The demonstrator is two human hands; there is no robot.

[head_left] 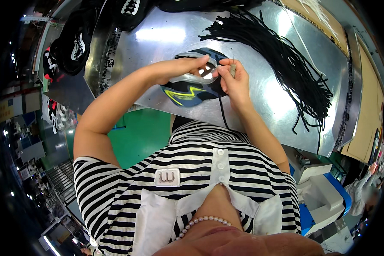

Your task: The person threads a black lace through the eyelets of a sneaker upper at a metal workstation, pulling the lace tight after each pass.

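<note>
A dark blue-and-black shoe upper [181, 97] with a yellow-green zigzag stripe lies on the metal table near its front edge. My left hand [181, 70] grips the upper at its opening, the thumb stretched over it and the other fingers partly hidden inside. A shiny, rounded clear or silvery piece [207, 72] shows in the opening; what it is I cannot tell. Close beside it, my right hand [237, 83] is closed on a small tool with a tan handle [232, 70] and a thin tip. From the upper, a black lace [222, 113] hangs toward my body.
A large bundle of black laces [281, 59] spreads over the right of the metal table [158, 51]. Black shoes [79, 47] stand at the far left, and more lie along the back edge. Cardboard [362, 98] lines the right side. A white-and-blue machine [324, 192] stands at lower right.
</note>
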